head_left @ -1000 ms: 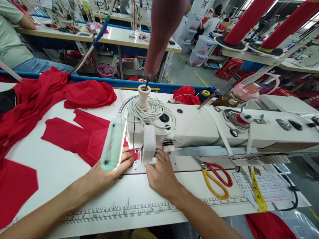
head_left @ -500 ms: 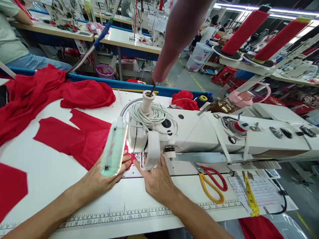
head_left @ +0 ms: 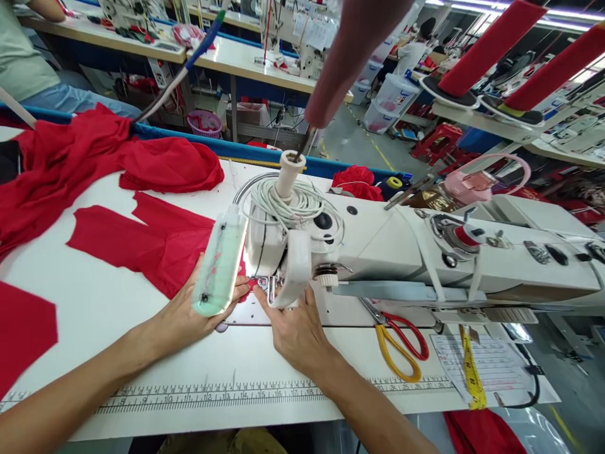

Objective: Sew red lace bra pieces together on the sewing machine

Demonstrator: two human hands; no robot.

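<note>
While the white worktop [head_left: 108, 328] spreads beneath everything, the sewing machine [head_left: 373, 243] lies across its right part, its head above the red cloth [head_left: 177, 252]. Bunched red fabric [head_left: 170, 164] lies beyond that cloth, on the far left. Flat on the worktop, the red cloth extends from the left to the needle area, its near end partly under the left hand. 2 red thread cones [head_left: 491, 47] lean at the upper right. The left hand [head_left: 182, 315] is open, palm down, fingers pressing the cloth, partly screened by a pale green guard [head_left: 220, 265]. The right hand [head_left: 300, 331] is open, thumb spread from its fingers and its tip at the cloth's edge; machine parts hide some fingertips, so I cannot tell whether they grip anything. A written sheet [head_left: 494, 366] lies farther right, beyond the red-and-yellow-handled scissors [head_left: 401, 343]. A yellow tape [head_left: 471, 369] crosses the sheet.
</note>
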